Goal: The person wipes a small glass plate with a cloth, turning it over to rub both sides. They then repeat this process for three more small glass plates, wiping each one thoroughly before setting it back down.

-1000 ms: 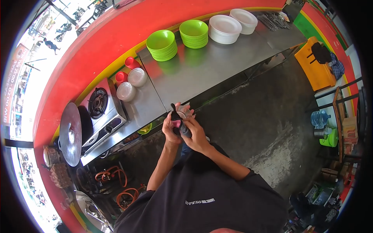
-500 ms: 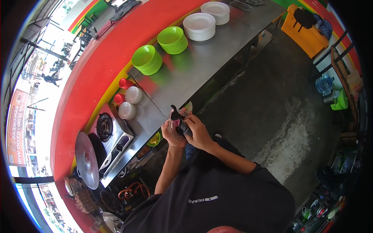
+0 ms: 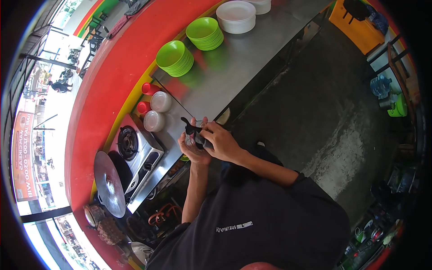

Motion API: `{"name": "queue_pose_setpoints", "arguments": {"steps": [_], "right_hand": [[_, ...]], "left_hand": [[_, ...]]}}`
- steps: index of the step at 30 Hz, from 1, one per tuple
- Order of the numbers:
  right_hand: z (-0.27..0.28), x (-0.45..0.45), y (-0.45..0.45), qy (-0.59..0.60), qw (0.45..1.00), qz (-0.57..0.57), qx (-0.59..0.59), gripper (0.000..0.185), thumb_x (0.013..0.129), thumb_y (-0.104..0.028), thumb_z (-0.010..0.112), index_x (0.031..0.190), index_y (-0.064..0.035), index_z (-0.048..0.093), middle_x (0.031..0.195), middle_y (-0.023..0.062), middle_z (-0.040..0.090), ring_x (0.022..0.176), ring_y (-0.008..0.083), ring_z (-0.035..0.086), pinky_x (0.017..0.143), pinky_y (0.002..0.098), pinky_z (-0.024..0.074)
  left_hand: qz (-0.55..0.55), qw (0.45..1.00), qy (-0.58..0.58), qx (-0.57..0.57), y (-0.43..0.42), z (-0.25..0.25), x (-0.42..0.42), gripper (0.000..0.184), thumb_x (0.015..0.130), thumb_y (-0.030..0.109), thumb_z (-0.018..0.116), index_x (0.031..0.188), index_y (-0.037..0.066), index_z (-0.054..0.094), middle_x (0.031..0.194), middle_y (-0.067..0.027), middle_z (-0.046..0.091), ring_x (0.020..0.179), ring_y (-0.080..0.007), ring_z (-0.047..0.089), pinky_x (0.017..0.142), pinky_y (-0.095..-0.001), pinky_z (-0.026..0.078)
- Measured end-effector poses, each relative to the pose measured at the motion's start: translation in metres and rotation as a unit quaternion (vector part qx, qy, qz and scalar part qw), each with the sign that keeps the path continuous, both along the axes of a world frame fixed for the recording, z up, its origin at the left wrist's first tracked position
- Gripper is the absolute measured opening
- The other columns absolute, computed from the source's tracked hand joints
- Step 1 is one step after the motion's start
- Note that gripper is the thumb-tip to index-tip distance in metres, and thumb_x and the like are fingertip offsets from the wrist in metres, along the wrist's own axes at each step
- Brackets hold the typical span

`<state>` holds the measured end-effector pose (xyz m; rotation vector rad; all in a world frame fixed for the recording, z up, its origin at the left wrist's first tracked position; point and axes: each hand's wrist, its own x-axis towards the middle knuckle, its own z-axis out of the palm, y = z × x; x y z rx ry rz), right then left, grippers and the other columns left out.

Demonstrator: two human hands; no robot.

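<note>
In front of my chest, near the metal counter's front edge, my left hand (image 3: 195, 152) is wrapped round a clear glass (image 3: 190, 138). My right hand (image 3: 221, 141) grips a dark cloth (image 3: 198, 135) that is bunched at the glass, with one end sticking up to the left. The fingers of both hands almost meet around the glass. How far the cloth goes into the glass is hidden by the fingers.
On the metal counter (image 3: 234, 74) stand green bowls (image 3: 174, 58), white plates (image 3: 236, 19), red cups (image 3: 144, 107) and clear-wrapped bowls (image 3: 154, 121). A stove (image 3: 135, 148) and a large wok lid (image 3: 109, 183) are at the left. Blue water jug (image 3: 380, 86) at right.
The view has swung, so the counter items sit differently in the frame. Both hands have shifted slightly left and up with the glass and cloth, and the glass has been turned between them.
</note>
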<state>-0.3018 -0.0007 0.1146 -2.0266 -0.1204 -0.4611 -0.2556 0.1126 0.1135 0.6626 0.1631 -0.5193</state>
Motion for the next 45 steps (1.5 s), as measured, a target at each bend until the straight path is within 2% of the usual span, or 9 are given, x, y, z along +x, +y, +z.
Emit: {"name": "queue_pose_setpoints", "arguments": {"steps": [5,10,11,14,19,27,32,41,45], "right_hand": [[-0.011,0.006,0.022,-0.030,0.997,0.071,0.031,0.034,0.072,-0.002,0.072,0.105,-0.0037,0.061,0.107,0.0132,0.056,0.105,0.0353,0.057,0.093,0.0446,0.0464],[0.011,0.023,0.004,-0.001,0.997,0.004,-0.081,0.043,0.067,-0.005,0.078,0.107,-0.0050,0.061,0.108,0.0104,0.055,0.105,0.0310,0.056,0.094,0.0412,0.0469],[0.010,0.021,0.002,0.011,0.996,-0.009,-0.092,0.047,0.064,-0.006,0.080,0.107,-0.0047,0.061,0.110,0.0095,0.055,0.104,0.0296,0.055,0.093,0.0411,0.0482],[0.003,0.004,0.000,0.023,0.994,-0.037,-0.103,0.048,0.064,-0.006,0.080,0.108,-0.0040,0.061,0.109,0.0101,0.055,0.105,0.0299,0.055,0.092,0.0412,0.0492],[0.005,-0.034,0.002,-0.031,0.999,0.023,-0.014,0.040,0.074,-0.018,0.075,0.108,-0.0022,0.060,0.107,0.0157,0.056,0.105,0.0348,0.057,0.096,0.0450,0.0445],[0.010,-0.028,-0.024,-0.064,0.996,-0.047,-0.051,0.040,0.076,-0.013,0.073,0.112,-0.0028,0.060,0.112,0.0148,0.053,0.107,0.0346,0.056,0.095,0.0451,0.0447],[0.006,-0.042,-0.042,-0.010,0.996,-0.049,-0.079,0.037,0.077,-0.012,0.073,0.111,-0.0030,0.062,0.112,0.0136,0.055,0.107,0.0330,0.057,0.094,0.0454,0.0478],[0.013,-0.044,-0.006,-0.070,0.994,0.000,0.084,0.040,0.083,-0.016,0.070,0.117,0.0006,0.057,0.114,0.0197,0.055,0.106,0.0374,0.056,0.096,0.0457,0.0461],[-0.001,-0.015,-0.008,-0.072,0.996,-0.056,-0.002,0.044,0.083,-0.018,0.070,0.121,0.0000,0.055,0.121,0.0195,0.055,0.110,0.0378,0.056,0.096,0.0460,0.0452]], "left_hand": [[-0.069,0.996,0.022,-0.052,0.012,-0.015,0.000,0.068,0.089,0.058,0.048,0.141,0.015,0.048,0.133,-0.0194,0.055,0.124,-0.0429,0.049,0.107,-0.0588,0.036],[-0.041,0.996,0.040,-0.069,0.014,-0.027,-0.006,0.064,0.089,0.058,0.049,0.139,0.018,0.052,0.132,-0.0103,0.058,0.127,-0.0308,0.050,0.110,-0.0487,0.038],[-0.088,0.984,0.037,-0.148,0.024,-0.037,-0.002,0.063,0.090,0.053,0.052,0.136,0.011,0.052,0.136,-0.0104,0.055,0.129,-0.0299,0.048,0.113,-0.0448,0.035],[-0.070,0.994,0.021,-0.077,0.002,-0.012,-0.007,0.061,0.089,0.052,0.051,0.135,0.011,0.054,0.132,-0.0094,0.057,0.130,-0.0280,0.049,0.113,-0.0437,0.035],[-0.083,0.986,0.037,-0.142,-0.015,-0.013,-0.019,0.065,0.090,0.055,0.049,0.145,0.019,0.044,0.140,-0.0196,0.049,0.128,-0.0431,0.046,0.108,-0.0589,0.036],[-0.165,0.968,-0.002,-0.186,-0.036,-0.013,-0.041,0.063,0.093,0.054,0.047,0.143,0.014,0.048,0.136,-0.0154,0.054,0.126,-0.0400,0.049,0.110,-0.0545,0.036],[-0.063,0.996,0.001,-0.061,-0.030,-0.033,-0.025,0.061,0.090,0.052,0.051,0.135,0.011,0.054,0.132,-0.0179,0.056,0.125,-0.0414,0.051,0.110,-0.0507,0.038],[-0.147,0.981,0.026,-0.126,-0.034,-0.027,-0.011,0.072,0.089,0.057,0.047,0.143,0.009,0.045,0.136,-0.0244,0.052,0.122,-0.0464,0.052,0.107,-0.0584,0.040],[-0.186,0.969,0.012,-0.161,-0.031,-0.025,-0.002,0.064,0.092,0.054,0.044,0.136,0.008,0.050,0.132,-0.0206,0.055,0.121,-0.0417,0.053,0.106,-0.0572,0.041]]}}
